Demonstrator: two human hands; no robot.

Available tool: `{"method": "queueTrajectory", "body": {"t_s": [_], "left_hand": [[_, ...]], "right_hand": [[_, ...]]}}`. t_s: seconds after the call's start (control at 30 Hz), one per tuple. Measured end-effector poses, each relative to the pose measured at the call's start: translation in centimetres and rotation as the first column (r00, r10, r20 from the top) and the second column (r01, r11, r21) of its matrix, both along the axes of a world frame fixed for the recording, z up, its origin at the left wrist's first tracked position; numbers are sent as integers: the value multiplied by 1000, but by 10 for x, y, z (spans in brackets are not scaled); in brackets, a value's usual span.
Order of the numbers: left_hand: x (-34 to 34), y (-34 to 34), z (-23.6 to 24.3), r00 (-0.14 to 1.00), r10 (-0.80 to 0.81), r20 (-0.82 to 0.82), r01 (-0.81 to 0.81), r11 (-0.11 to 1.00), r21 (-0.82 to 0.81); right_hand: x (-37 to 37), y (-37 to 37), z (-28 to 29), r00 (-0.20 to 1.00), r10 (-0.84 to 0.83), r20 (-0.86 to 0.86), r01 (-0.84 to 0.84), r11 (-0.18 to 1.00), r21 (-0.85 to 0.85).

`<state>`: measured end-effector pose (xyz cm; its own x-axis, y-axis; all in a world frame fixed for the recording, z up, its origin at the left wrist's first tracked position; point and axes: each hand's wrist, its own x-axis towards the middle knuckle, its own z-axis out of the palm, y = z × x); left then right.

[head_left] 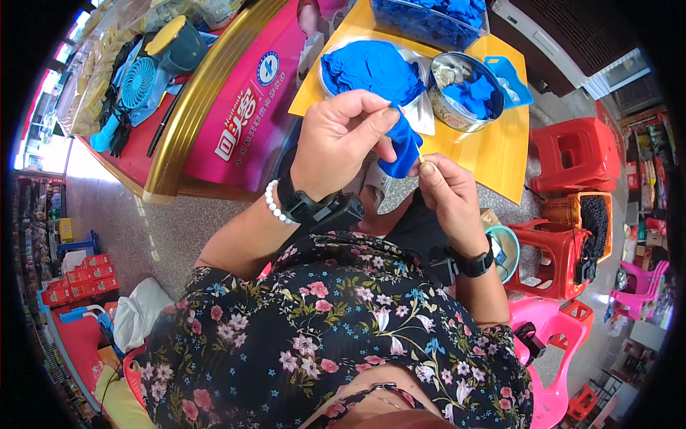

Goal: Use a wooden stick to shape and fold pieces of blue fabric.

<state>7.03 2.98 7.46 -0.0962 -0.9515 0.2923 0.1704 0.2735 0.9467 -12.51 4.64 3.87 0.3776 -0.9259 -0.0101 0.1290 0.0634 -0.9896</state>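
Note:
My left hand (337, 143) is closed in a pinch on a small piece of shiny blue fabric (404, 145), which hangs in front of me at the table's near edge. Against its lower right edge, my right hand (451, 194) pinches a thin pale stick-like piece (420, 158) between thumb and forefinger; its exact kind is too small to tell. Just beyond my hands, a heap of similar blue fabric (371, 70) fills a shallow basin. To its right stands a round tin (463, 120) holding blue fabric pieces and whitish bits.
The yellow wooden table (496, 161) also bears a clear box (468, 39) of blue pieces and a light-blue plastic basket (509, 80). A gold-edged pink counter (246, 93) stands left. Red stools (572, 154) and a pink chair (554, 336) are on the right.

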Motion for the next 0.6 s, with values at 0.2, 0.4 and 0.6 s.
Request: {"method": "queueTrajectory", "body": {"t_s": [0.2,0.4,0.6], "left_hand": [[9,-9,4,986,165,7,-165,983,78],[5,-15,-5,960,257,111,-243,962,-123],[-4,-14,-7,926,302,227,-231,928,-293]], "right_hand": [[-15,-8,-28,985,1,-175,-33,983,-179],[-12,-6,-5,986,-58,156,38,991,129],[4,-13,5,989,75,131,-97,980,173]]}}
